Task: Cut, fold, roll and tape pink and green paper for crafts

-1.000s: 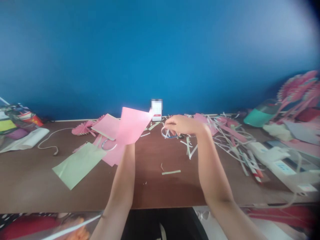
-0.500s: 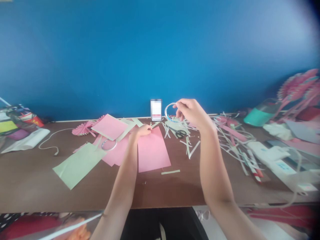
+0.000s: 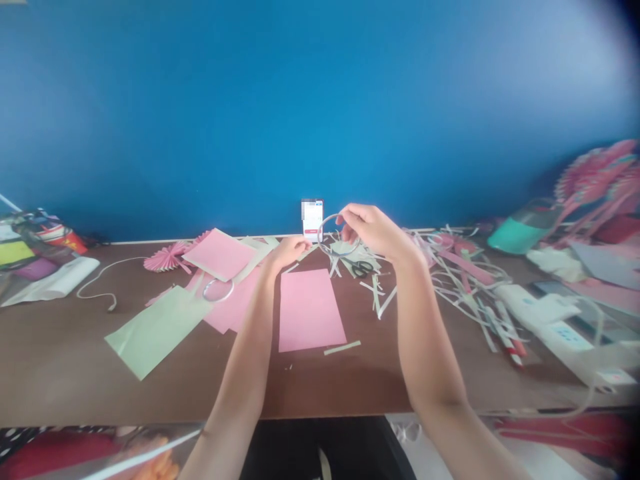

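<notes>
My right hand (image 3: 369,230) is raised over the back of the table, its fingers pinched on a thin ring that looks like a roll of clear tape (image 3: 320,235). Left of it, my left hand (image 3: 290,251) is closed in a pinch just in front of the phone; whatever lies between its fingertips is too small to make out. A pink paper sheet (image 3: 311,312) lies flat below both hands, touched by neither. By its lower right corner is a narrow pale green strip (image 3: 342,348). A second thin ring (image 3: 219,291) rests on papers beside my left forearm.
A phone (image 3: 313,223) stands against the blue wall. Scissors (image 3: 362,269) lie among paper strips. Pink and green sheets (image 3: 159,333) and a folded paper fan (image 3: 167,257) are at left. Pens (image 3: 510,343), a power strip (image 3: 567,333) and a green container (image 3: 520,230) are at right.
My left hand has lifted off the pink sheet and moved back toward the phone. The sheet has shifted slightly toward me. My right hand has moved left and slightly down with the roll of tape.
</notes>
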{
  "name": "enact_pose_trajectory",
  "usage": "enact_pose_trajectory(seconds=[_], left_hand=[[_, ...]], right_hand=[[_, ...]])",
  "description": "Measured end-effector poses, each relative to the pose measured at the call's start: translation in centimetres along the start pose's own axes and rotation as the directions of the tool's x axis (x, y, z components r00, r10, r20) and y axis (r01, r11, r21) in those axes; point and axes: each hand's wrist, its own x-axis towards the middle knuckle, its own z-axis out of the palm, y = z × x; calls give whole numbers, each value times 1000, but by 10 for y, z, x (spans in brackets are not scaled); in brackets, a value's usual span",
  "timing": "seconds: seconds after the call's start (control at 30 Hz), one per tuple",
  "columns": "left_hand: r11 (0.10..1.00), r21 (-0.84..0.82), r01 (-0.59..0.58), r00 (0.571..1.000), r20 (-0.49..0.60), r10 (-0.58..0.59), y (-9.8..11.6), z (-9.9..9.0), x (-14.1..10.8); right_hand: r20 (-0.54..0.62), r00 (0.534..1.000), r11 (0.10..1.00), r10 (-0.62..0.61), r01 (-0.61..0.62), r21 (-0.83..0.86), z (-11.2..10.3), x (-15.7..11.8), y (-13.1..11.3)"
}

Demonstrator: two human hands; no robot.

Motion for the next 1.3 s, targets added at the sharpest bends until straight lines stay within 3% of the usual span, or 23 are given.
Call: enact_pose_trajectory(seconds=[0.07,0.13,0.2,0.3,0.6,0.87,1.1,1.3], left_hand=[[963,-223,-153,982,-144,122,30,-6,-3],[864,-410,-292,954,-191,232,61,-11,-10],[817,-445,-367,930,-171,325,86,-14,-18],[835,-365,-412,911,-170,375,104,-16,-28],[892,-345,-291,956,-83,280,100,-19,-31],[890,-402,-214,972,0,233,102,-17,-32],[862,-395,-317,948,-156,277,93,-13,-26],[797,-488,-356,934,-176,310,87,-10,-23]], right_hand=[[-3,999,999,-38,37,-39,-1,0,2],[-4,998,994,-58,57,-90,-1,0,4],[5,998,991,-61,61,-118,-1,0,6],[22,997,989,-70,72,-126,0,2,8],[-15,983,981,-180,179,-81,4,10,22],[1,990,988,-142,142,67,8,20,34],[-5,985,965,-170,168,204,12,23,40],[-37,989,936,-145,149,318,20,27,45]])
